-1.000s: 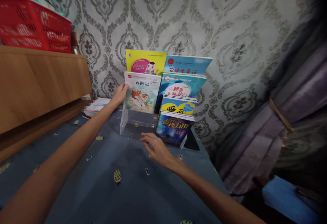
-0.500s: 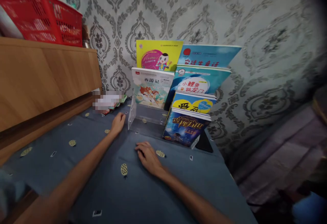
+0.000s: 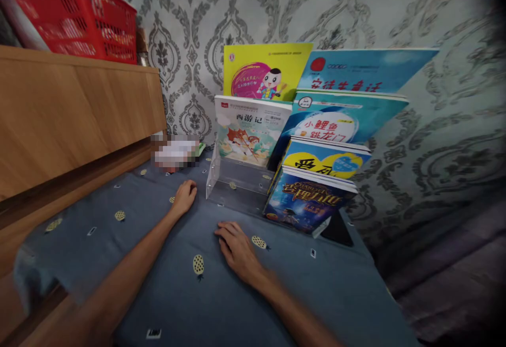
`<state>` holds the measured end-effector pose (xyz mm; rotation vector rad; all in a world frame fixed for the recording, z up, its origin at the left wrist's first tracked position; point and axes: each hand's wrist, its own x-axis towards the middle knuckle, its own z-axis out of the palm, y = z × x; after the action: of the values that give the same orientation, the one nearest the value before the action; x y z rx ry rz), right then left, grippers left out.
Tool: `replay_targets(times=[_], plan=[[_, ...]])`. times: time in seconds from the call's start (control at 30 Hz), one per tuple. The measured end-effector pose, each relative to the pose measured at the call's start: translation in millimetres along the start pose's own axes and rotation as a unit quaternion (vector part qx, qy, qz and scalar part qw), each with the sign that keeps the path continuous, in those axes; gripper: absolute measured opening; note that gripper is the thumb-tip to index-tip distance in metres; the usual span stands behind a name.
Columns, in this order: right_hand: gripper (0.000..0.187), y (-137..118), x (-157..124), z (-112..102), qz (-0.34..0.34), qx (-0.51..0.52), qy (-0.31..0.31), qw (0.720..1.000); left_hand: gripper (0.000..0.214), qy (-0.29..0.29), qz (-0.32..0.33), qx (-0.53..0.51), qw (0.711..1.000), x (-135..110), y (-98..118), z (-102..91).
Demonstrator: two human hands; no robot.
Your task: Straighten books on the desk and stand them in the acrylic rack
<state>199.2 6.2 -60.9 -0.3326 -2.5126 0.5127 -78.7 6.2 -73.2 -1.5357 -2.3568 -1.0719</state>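
My left hand (image 3: 185, 198) rests on the blue-grey tablecloth, just left of a clear acrylic book stand (image 3: 210, 181). Its fingers bend loosely down and hold nothing that I can see. In front of the stand lies my right hand (image 3: 237, 247), palm down on the cloth, fingers a little apart. The stand's tiers bear upright books: a yellow book (image 3: 269, 54) and a blue one (image 3: 343, 65) at the back, a white-topped picture book (image 3: 253, 131) and a teal book (image 3: 356, 112) below them. A blue-and-yellow book (image 3: 328, 157) and a dark blue book (image 3: 308, 202) stand at the front right.
A pile of papers or booklets (image 3: 177, 154), partly blurred out, lies at the back left. Beside the table stands a wooden cabinet (image 3: 79, 109) with a red basket (image 3: 79, 17) on top. A dark flat object (image 3: 338, 230) lies right of the stand. Patterned wallpaper (image 3: 190, 36) rises behind.
The view has shifted, so the stand and books look larger and farther right. Both hands stay resting on the cloth, and the books keep their places.
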Motion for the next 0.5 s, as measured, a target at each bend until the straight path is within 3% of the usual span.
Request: replay_targets(times=[0.3,0.4,0.5], plan=[[0.025,-5.2,0.2,-4.0,0.011,0.011,0.001,1.000,0.045,0.070,-0.038,0.123,0.989,59.3,-14.2,-39.7],[0.025,-7.1,-0.4,-4.8,0.016,0.015,0.016,1.000,0.057,0.056,-0.005,0.135,0.989,78.0,-21.4,-47.3],[0.025,-6.8,-0.8,-4.6,0.014,0.018,0.025,0.999,0.064,-0.004,0.034,0.212,0.977,92.7,-31.9,-47.3]])
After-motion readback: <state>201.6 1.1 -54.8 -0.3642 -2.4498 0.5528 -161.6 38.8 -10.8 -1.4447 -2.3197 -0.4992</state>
